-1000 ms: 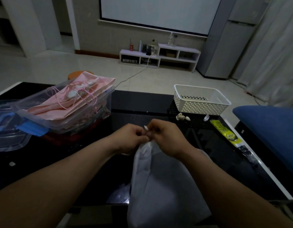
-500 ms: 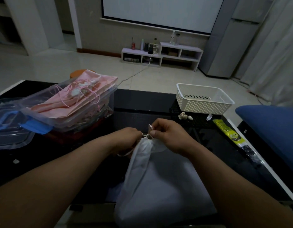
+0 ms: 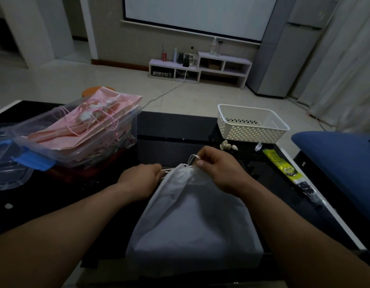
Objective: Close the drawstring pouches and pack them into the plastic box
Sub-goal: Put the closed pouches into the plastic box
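A white drawstring pouch (image 3: 192,221) lies flat on the black table (image 3: 171,129) in front of me, its gathered mouth pointing away. My right hand (image 3: 219,167) pinches the pouch's cord loop at the mouth. My left hand (image 3: 141,177) grips the cord ends on the left side of the mouth. At the left stands the clear plastic box (image 3: 109,140), heaped with pink drawstring pouches (image 3: 86,125) and their tangled cords.
The box's clear lid with blue clips (image 3: 7,163) lies at the far left. A white perforated basket (image 3: 250,123) sits at the back right, small shells (image 3: 227,145) before it. A yellow-green packet (image 3: 283,167) lies along the right edge, beside a blue cushion (image 3: 338,163).
The pouch has spread flatter on the table and its mouth has drawn tighter. My hands have moved slightly apart, the left pulling the cord leftward.
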